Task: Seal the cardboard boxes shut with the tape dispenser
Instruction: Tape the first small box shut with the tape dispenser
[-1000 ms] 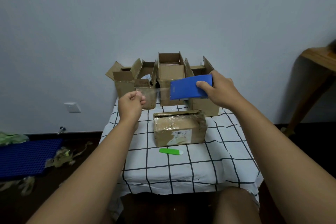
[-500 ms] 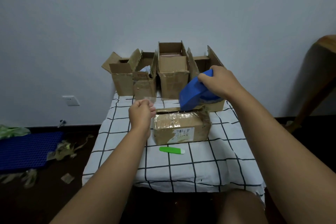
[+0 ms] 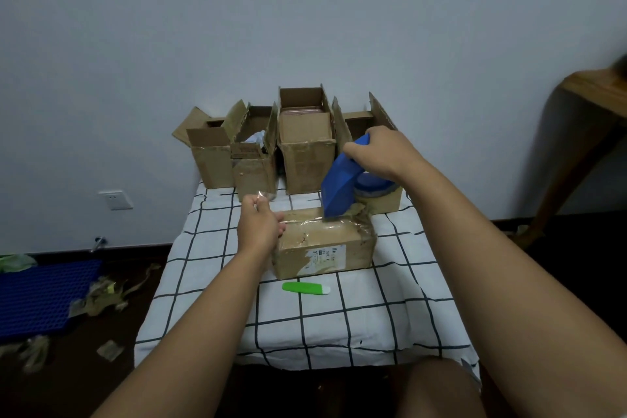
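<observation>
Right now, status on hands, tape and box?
Left hand pinches clear tape end. Right hand grips blue tape dispenser, nose on closed box. Four open boxes behind; nothing blocking.

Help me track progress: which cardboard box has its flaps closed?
The front box, lying under the tape dispenser; the four boxes behind it stand with flaps open.

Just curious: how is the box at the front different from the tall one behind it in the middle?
The front box lies low and wide, flaps closed; the tall box stands upright with its flaps open. Tape runs over the front box from the dispenser touching it; the tall box is untouched. Both are worn brown cardboard on the checked cloth.
</observation>
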Action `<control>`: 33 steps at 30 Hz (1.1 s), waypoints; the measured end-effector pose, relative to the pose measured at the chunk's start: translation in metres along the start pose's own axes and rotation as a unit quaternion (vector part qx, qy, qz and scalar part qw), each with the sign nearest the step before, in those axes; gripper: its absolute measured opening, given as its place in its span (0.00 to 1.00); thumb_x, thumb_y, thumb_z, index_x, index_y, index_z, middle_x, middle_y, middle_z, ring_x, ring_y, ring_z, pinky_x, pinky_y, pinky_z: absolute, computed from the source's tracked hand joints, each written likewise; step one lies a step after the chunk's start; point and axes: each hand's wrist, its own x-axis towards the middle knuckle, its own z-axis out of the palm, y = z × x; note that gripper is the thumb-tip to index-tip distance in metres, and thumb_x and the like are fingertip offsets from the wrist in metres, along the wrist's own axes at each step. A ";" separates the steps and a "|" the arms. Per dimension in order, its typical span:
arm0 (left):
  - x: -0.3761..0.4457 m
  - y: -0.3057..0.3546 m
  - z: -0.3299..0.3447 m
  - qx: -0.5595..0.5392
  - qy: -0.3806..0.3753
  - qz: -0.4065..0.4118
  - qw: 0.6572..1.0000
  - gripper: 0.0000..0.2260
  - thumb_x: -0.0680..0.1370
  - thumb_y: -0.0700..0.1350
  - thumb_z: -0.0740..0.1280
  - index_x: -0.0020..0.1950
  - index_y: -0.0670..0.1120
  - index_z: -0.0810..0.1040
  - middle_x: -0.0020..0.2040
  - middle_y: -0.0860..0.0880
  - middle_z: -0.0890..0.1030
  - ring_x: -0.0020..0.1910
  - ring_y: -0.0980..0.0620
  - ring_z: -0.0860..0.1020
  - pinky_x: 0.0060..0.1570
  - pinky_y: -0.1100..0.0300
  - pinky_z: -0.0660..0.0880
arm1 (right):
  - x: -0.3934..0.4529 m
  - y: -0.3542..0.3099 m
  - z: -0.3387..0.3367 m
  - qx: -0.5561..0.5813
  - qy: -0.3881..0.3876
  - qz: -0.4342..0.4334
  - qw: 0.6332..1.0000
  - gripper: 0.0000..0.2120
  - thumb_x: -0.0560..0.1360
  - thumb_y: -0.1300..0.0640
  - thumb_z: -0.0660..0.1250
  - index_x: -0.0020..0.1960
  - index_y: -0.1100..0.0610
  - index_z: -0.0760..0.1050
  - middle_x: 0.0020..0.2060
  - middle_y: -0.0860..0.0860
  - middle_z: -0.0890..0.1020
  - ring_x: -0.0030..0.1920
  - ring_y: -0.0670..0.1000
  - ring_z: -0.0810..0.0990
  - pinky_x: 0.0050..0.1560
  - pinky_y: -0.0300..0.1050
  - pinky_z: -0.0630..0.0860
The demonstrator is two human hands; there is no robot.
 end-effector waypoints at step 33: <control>0.000 -0.031 -0.014 -0.027 0.078 -0.071 0.994 0.04 0.77 0.40 0.69 0.48 0.42 0.83 0.44 0.46 0.84 0.44 0.49 0.81 0.45 0.58 0.79 | 0.006 0.022 0.024 -0.065 -0.062 0.009 0.996 0.16 0.74 0.41 0.64 0.44 0.54 0.71 0.39 0.53 0.77 0.40 0.53 0.77 0.43 0.49 0.72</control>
